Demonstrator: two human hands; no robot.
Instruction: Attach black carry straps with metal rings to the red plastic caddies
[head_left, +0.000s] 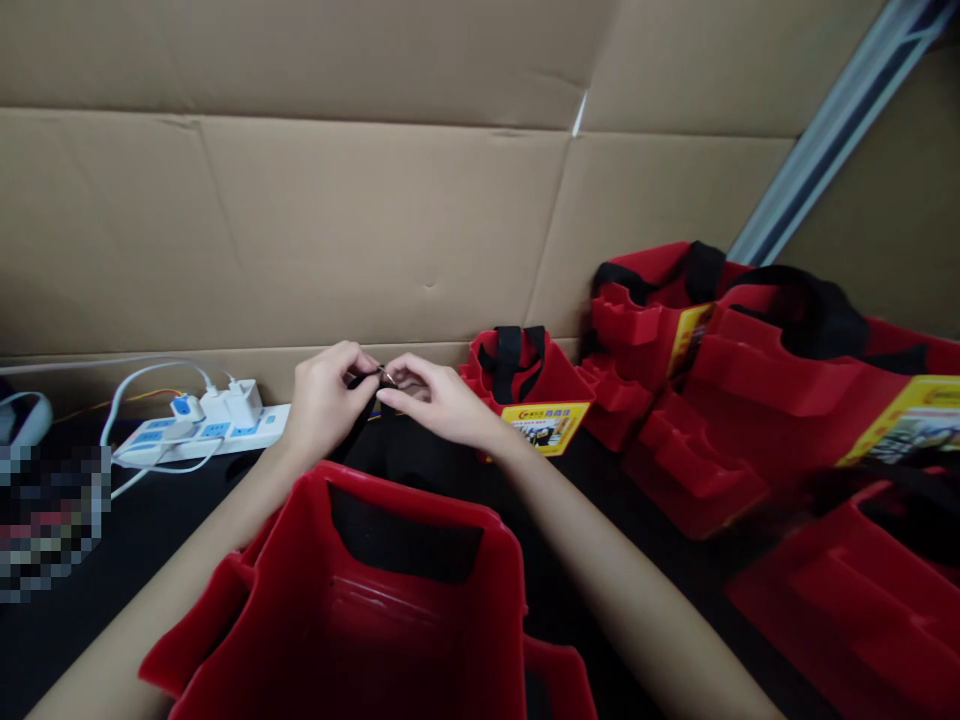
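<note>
Brown corrugated cardboard sheets wall off the back of a dark table (187, 500), and across the middle of the frame both hands meet just above it. Left hand (322, 400) and right hand (442, 400) are each pinched shut on a narrow black fabric strap (365, 400), with a tiny glinting metal piece (388, 376) caught between their fingertips; what it is I cannot tell. That strap runs down to the open red fabric tote bag (352, 620) at lower centre, between the forearms. By my reckoning the step in hand is fine work at the strap's end, and the next move calls for a steady pinch and small, careful finger motion. More red fabric bags with black handles and yellow labels (712, 400) crowd the right side, one small one (525, 385) just beside the right hand. At left centre lies a white power strip with plugged chargers (202, 430)
</note>
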